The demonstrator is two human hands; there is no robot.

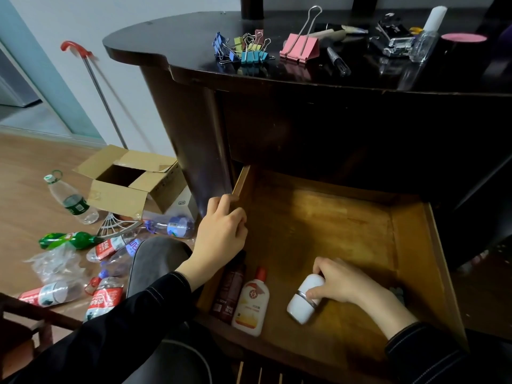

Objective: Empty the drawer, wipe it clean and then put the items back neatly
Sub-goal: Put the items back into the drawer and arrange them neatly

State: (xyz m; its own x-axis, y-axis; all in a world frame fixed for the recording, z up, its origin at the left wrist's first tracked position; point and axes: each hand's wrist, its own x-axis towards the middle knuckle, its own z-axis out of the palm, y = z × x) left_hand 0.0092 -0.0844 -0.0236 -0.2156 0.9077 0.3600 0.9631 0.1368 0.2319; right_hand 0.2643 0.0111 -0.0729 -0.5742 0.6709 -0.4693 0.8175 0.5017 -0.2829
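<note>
Head view: the tabletop [171,42] is seen at 12 o'clock, the open drawer [410,245] at 5 o'clock. Its left wall is gripped by the left hand [219,234]; a white container [302,303] inside is clasped by the right hand [338,281], with 2 bottles [250,300] laid at its 9 o'clock.

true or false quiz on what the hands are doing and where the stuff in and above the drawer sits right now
1. The right hand grips the white capsule-shaped container with a silver band. True.
2. The left hand holds the white squeeze bottle with a red cap. False: its fingers curl over the left wall of the wooden drawer, and that bottle lies untouched.
3. The large pink binder clip lies inside the drawer. False: it sits on the dark desk top.
4. The dark brown bottle lies beside the squeeze bottle, along the drawer's left side. True.
</note>
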